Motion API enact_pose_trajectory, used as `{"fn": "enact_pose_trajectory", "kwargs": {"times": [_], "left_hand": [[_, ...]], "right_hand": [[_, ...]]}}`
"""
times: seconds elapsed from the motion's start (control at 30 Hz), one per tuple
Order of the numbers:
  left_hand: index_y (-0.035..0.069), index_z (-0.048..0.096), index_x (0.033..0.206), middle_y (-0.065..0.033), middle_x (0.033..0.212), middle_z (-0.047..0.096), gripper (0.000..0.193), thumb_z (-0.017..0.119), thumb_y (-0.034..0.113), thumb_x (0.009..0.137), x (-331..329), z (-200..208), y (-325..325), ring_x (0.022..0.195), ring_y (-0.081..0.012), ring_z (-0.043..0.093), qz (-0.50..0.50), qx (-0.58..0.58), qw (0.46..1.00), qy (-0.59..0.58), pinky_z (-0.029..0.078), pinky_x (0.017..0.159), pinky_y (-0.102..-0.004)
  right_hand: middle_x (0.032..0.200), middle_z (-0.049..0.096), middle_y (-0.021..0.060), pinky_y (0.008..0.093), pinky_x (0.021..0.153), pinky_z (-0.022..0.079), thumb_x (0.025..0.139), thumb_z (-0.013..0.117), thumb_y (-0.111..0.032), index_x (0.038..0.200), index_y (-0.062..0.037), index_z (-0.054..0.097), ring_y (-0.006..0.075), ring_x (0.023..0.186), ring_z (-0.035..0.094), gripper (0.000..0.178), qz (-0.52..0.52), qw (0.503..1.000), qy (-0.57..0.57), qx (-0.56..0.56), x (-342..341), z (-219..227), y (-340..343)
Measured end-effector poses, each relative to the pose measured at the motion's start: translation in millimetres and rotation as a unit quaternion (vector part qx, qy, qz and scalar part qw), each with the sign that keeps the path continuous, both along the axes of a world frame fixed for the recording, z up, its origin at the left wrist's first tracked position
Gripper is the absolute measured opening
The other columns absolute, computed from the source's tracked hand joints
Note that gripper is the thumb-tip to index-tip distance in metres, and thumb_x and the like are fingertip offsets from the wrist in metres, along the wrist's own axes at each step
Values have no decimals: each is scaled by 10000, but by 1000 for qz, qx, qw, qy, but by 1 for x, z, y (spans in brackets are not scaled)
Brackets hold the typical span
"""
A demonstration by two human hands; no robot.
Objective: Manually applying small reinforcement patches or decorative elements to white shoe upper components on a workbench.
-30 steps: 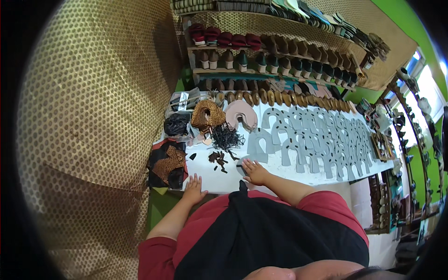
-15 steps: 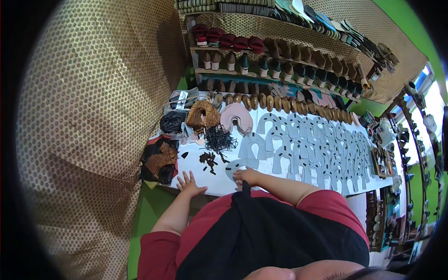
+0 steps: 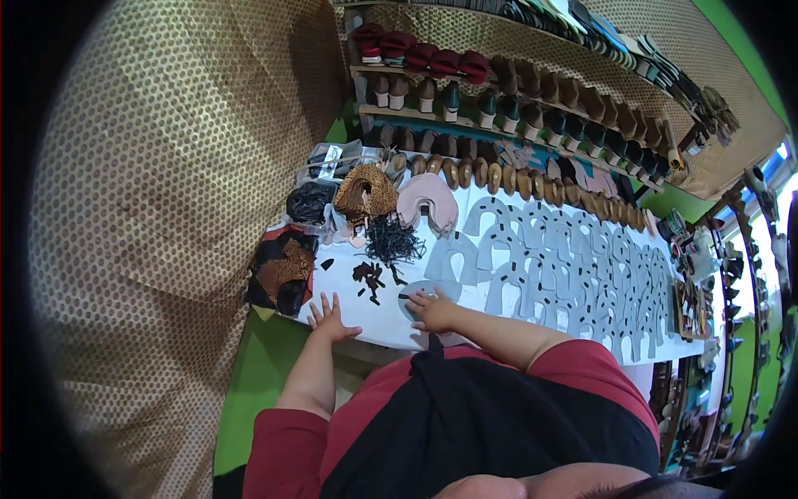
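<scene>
My left hand (image 3: 332,321) rests at the near edge of the white-covered table (image 3: 370,324), fingers spread and holding nothing. My right hand (image 3: 431,311) lies with its fingers apart on a grey horseshoe-shaped piece (image 3: 443,287), partly covering it. A small dark strip shows on that piece beside the fingertips. Ahead of my hands is a little heap of short dark brown strips (image 3: 371,281). Beyond it sits a tangle of thin black strips (image 3: 394,239). Many more grey horseshoe-shaped pieces (image 3: 532,270), with small dark strips on them, cover the table to the right.
Leopard-print pieces (image 3: 366,193) and a pink stack of curved pieces (image 3: 427,200) stand at the back left, near a black plastic bag (image 3: 307,205). Brown shoe lasts (image 3: 496,178) line the back edge. Shelves of shoes (image 3: 511,112) rise behind; a patterned curtain (image 3: 183,208) hangs left.
My right hand's fingers, bunched at the grey piece's edge before, are now spread flat over it. My left hand stays at the table edge. The whole view has shifted slightly.
</scene>
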State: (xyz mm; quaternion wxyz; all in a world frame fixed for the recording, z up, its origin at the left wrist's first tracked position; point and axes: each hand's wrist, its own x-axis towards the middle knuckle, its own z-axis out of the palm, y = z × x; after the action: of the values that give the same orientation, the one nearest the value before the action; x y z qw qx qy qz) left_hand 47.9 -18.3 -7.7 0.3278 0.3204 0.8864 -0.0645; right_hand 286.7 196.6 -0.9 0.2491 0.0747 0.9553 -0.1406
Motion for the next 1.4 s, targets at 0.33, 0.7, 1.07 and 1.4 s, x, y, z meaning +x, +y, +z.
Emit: {"fn": "enact_pose_trajectory", "kwargs": {"times": [0.33, 0.7, 1.07, 1.4], "left_hand": [[266, -128, 1580, -97, 1643, -210, 1391, 822, 640, 636, 4, 6, 3, 1490, -429, -184, 11, 4, 1000, 5, -12, 1184, -599], [289, -115, 1582, -88, 1648, -200, 1400, 839, 623, 613, 3, 9, 6, 1487, -435, -191, 21, 8, 1000, 2, -10, 1171, -627], [275, -113, 1583, -110, 1644, -205, 1418, 846, 625, 599, 2, 4, 3, 1479, -457, -195, 15, 13, 1000, 2, -15, 1163, -639], [286, -125, 1579, -118, 1637, -225, 1418, 844, 623, 601, 2, 0, 0, 1474, -468, -197, 21, 22, 1000, -5, -21, 1156, -648]], "right_hand": [[1642, 172, 140, 586, 1200, 84, 951, 422, -622, 1565, -60, 195, 318, 1521, 149, 863, -21, 993, 112, 9, 2, -13, 4], [1632, 194, 162, 623, 1185, 61, 934, 417, -664, 1564, -72, 217, 323, 1511, 184, 887, 31, 990, 138, 3, 11, -31, 0], [1419, 523, 100, 751, 1112, 109, 881, 649, -375, 1505, -156, 380, 299, 1410, 379, 714, -114, 971, 198, 72, -28, -10, 21], [928, 698, 98, 534, 1027, 424, 813, 697, -231, 1122, -166, 689, 313, 976, 655, 316, -106, 967, 215, -85, -13, 27, 32]]}}
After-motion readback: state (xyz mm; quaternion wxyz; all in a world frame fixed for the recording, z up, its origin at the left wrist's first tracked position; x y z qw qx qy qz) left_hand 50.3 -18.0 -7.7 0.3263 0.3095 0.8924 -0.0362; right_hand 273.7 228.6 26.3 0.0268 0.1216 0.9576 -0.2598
